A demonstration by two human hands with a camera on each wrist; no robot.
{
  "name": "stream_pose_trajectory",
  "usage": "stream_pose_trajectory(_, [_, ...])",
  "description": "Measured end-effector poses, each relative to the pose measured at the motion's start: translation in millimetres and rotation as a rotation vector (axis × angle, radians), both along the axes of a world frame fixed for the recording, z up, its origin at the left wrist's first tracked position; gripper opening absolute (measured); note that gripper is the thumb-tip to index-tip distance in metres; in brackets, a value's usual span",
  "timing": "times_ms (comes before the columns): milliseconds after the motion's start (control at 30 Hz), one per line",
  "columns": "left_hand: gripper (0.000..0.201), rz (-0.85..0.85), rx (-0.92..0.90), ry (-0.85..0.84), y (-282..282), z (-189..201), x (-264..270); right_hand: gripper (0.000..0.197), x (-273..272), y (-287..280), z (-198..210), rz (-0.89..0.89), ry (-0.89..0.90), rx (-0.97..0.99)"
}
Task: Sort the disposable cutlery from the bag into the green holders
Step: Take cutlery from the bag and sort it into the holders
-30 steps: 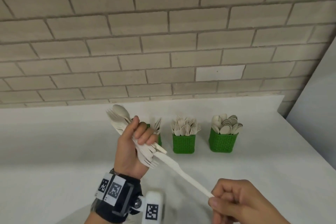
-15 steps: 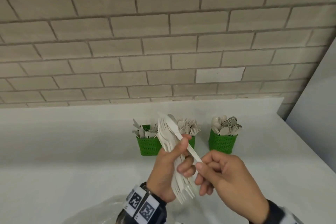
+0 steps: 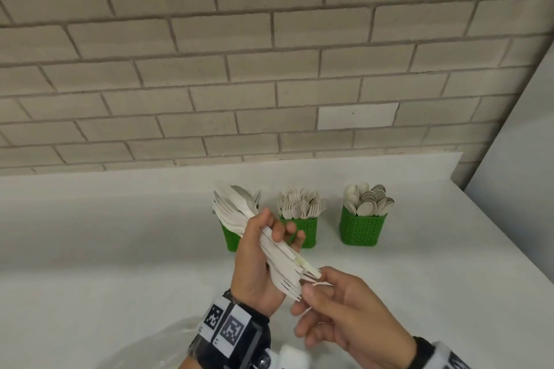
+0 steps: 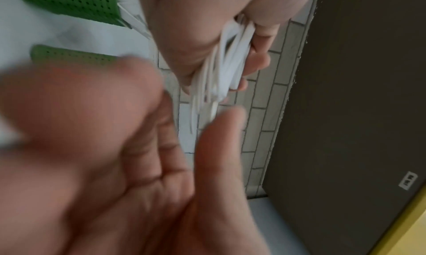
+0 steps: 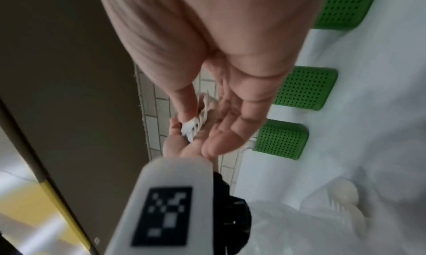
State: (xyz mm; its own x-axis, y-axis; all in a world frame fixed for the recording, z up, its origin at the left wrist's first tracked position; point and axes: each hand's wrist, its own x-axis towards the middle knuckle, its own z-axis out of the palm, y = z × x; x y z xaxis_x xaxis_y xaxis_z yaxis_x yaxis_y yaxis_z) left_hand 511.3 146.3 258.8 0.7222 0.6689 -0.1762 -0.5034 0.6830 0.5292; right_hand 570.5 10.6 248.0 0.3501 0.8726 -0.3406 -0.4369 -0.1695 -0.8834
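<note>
My left hand [image 3: 269, 237] grips a bundle of white disposable cutlery [image 3: 280, 259] upright above the table, fingers wrapped round its middle. Knife and fork heads stick out above the fist, fork tines below. My right hand [image 3: 311, 293] is at the bundle's lower end, thumb and forefinger pinching a fork by its tines [image 5: 196, 122]. Three green holders stand by the wall. The left holder [image 3: 229, 241] is half hidden behind the bundle, the middle holder [image 3: 307, 232] holds forks, and the right holder [image 3: 362, 229] holds spoons.
A clear plastic bag [image 3: 156, 347] lies on the white table [image 3: 90, 249] below my left wrist, with more cutlery inside [image 5: 341, 200]. The brick wall [image 3: 269, 69] rises just behind the holders. A grey panel [image 3: 521, 174] borders the table on the right.
A second ago my right hand held a knife drawn out to the lower right. It put the knife back into the bundle, then dropped to the bundle's lower end. My left hand shifted right.
</note>
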Motion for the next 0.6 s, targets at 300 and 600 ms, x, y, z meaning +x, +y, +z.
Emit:
stream_pose_trajectory(300, [0.031, -0.002, 0.058, -0.024, 6, -8, -6, 0.025, -11, 14, 4, -0.122, 0.079, 0.113])
stream_pose_trajectory(600, [0.032, 0.02, 0.137, 0.01, -1, -6, -13, 0.01, -10, 20, 2, -0.249, 0.111, 0.093])
